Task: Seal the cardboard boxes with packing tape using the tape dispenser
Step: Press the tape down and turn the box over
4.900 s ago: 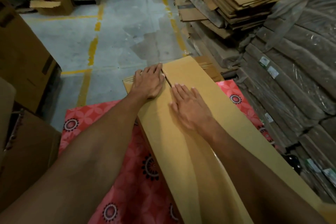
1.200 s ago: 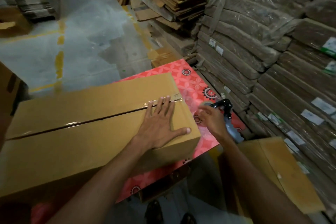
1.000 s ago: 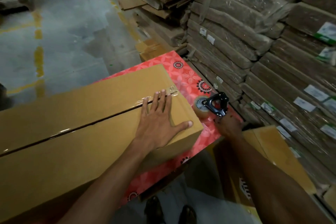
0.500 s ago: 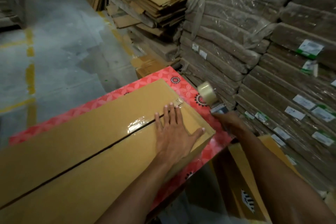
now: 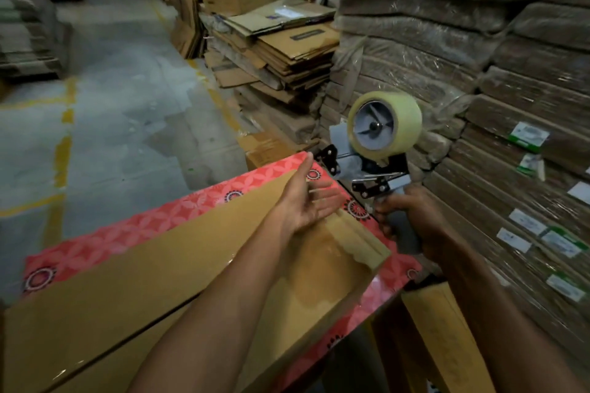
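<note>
1. Seemingly at the start of a taping pass, I saw a long cardboard box [image 5: 178,268] lying flat on a red-patterned table [image 5: 95,242], with its right end near the table's right edge.
2. The right grip [image 5: 412,217] was wrapped tightly round the handle of the tape dispenser [image 5: 373,169]. It held the dispenser upright in the air just beyond the box's right end, with the clear tape roll [image 5: 384,126] on top. I judged that this kept the roller and blade end turned toward the box, ready to come down on it.
3. The left grip [image 5: 305,204] held nothing. It hovered above the box's right end, palm turned up and fingers straight, reaching toward the dispenser's front. I took it as placed to catch the loose tape end, though I could not make out any free tape.
4. A dark seam [image 5: 127,340] ran along the box top between its flaps. A glossy patch near the right end suggested tape there, but I could not tell how far it ran.
5. Wrapped bundles of flat cardboard [image 5: 479,51] stood stacked close on the right, and a concrete floor [image 5: 121,99] with yellow lines lay beyond the table.
</note>
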